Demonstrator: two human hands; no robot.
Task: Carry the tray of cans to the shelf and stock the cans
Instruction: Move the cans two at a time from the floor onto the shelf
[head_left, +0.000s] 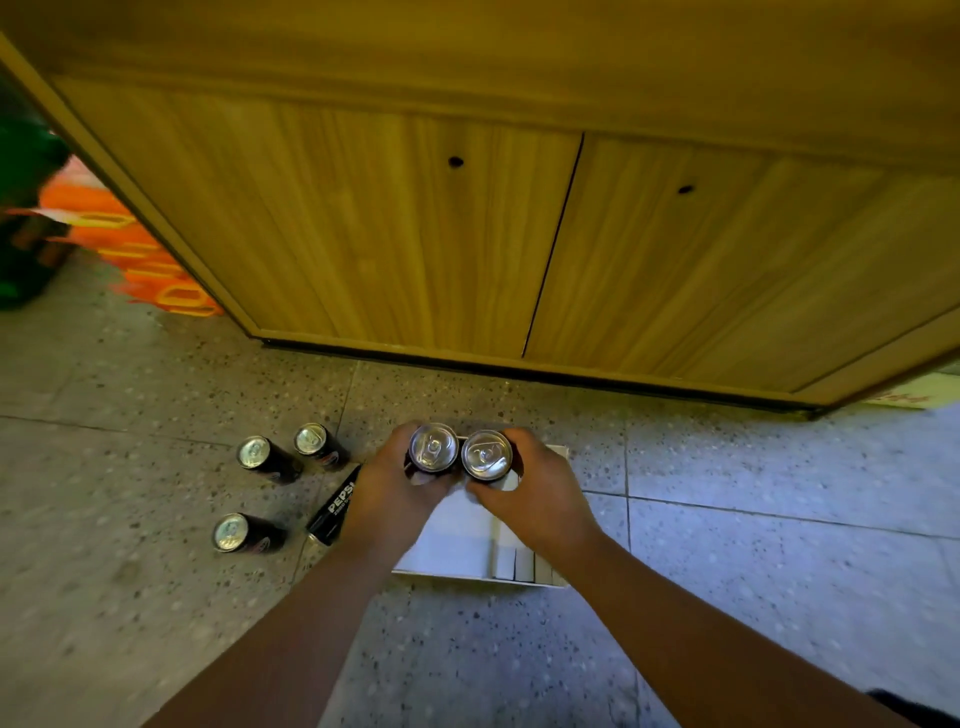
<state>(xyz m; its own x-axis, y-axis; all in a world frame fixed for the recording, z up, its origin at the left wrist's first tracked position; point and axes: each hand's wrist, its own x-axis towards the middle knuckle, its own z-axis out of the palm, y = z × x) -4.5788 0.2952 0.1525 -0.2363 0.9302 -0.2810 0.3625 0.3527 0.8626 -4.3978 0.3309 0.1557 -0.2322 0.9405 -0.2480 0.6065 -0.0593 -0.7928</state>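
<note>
Wooden cabinet doors (467, 218), speckled tile floor (779, 571), orange crates (156, 270)

A black can (335, 506) lying on its side on the floor, at about eight o'clock from the two held cans, reads "PEPSI" in white capitals. Smaller white lettering beneath it cannot be read with certainty.

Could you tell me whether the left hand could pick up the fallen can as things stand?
Probably not yet: the left hand already holds a can. The fallen can lies right beside its wrist, with nothing over it.
</note>
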